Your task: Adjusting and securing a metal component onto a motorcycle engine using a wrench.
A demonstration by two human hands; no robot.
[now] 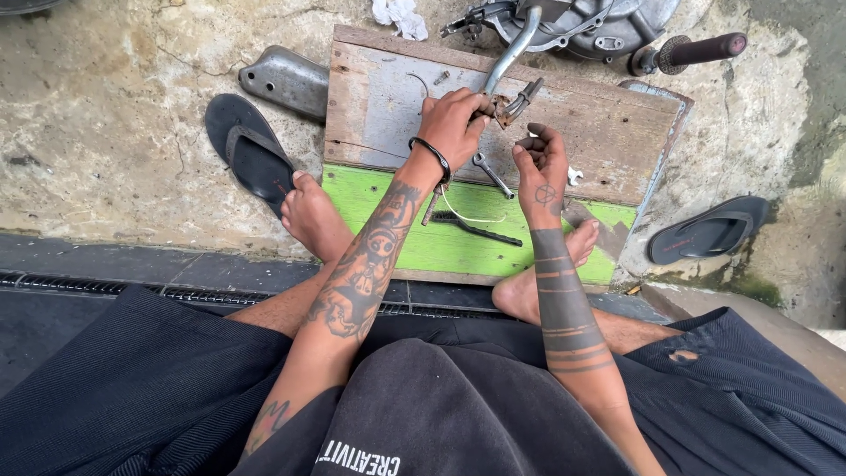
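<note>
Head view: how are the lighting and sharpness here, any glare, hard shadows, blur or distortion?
Head view: soft, even daylight with no hard shadows; mild sheen only on the metal lever. The left hand, right hand and wooden board are sharp. Wide-angle bending shows at the edges, and the dark clothing loses detail.

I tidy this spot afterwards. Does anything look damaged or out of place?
Yes. The two sandals lie apart, one left of the board, one far right. The shorts have a torn hole at the right knee. The left hand grips a rusty part; the right hand hovers beside it.
</note>
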